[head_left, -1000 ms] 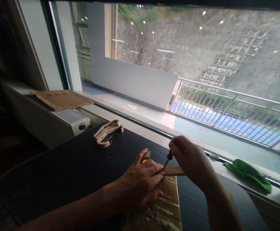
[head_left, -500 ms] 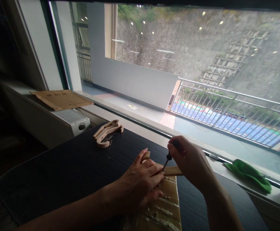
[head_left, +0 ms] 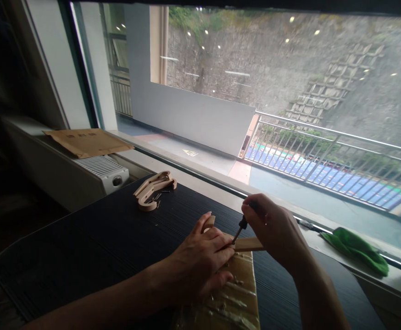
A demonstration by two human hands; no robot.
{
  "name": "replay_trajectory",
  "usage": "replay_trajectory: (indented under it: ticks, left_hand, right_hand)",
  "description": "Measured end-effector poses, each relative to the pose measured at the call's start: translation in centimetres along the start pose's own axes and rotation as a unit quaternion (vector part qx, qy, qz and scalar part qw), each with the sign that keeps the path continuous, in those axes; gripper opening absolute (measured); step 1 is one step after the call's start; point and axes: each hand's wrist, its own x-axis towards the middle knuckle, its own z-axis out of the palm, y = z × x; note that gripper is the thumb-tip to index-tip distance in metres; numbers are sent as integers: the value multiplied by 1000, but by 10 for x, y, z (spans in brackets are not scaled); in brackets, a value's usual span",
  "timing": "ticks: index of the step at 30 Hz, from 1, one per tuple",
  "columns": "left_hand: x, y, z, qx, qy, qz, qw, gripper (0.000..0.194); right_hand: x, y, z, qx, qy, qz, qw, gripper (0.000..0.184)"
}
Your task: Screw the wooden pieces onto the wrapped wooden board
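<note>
My right hand (head_left: 272, 227) is closed around the dark handle of a screwdriver (head_left: 243, 223), its shaft slanting down to the left. The tip meets a pale wooden hook piece (head_left: 248, 244), right by my left fingertips. My left hand (head_left: 209, 254) presses down on this piece, fingers wrapped over it; its curved end shows past the index finger. Whatever the tip turns is too small to make out. Under the piece lies a yellowish board or block (head_left: 238, 293) with a shiny, tape-like surface, partly hidden by my left hand and forearm.
Several more curved wooden hooks (head_left: 148, 192) lie on the black table (head_left: 93, 247), with small screws (head_left: 158, 198) beside them. A brown paper envelope (head_left: 90, 141) rests on a white radiator (head_left: 99, 167). A green cloth (head_left: 357, 252) lies on the windowsill at right.
My right hand has shifted very slightly to the right, with the screwdriver still in its grip. My left hand and the loose hooks stay where they were.
</note>
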Motion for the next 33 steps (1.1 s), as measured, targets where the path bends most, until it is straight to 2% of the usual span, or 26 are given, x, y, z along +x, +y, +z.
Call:
replay_trajectory:
  ticks: [3, 11, 17, 19, 22, 27, 33]
  left_hand:
    - [-1, -1, 2, 3, 7, 2, 1000, 37]
    - [-1, 0, 2, -3, 5, -3, 1000, 36]
    - [-1, 0, 4, -4, 17, -9, 1000, 34]
    - [-1, 0, 6, -4, 21, -14, 1000, 35]
    - [-2, 0, 8, -4, 19, -14, 1000, 37]
    - [-1, 0, 7, 2, 13, -9, 1000, 38]
    - [-1, 3, 5, 8, 14, -18, 1000, 37]
  right_hand:
    - [1, 1, 1, 11, -9, -4, 1000, 24]
    - [2, -1, 4, -22, 31, 36, 999, 31]
    - [-1, 0, 1, -3, 11, -23, 1000, 19]
    - [0, 2, 2, -7, 4, -31, 999, 21]
    - [2, 3, 6, -14, 8, -9, 1000, 26]
    - [3, 2, 9, -43, 51, 32, 997, 28]
    - [0, 4, 3, -30, 2, -6, 1000, 20]
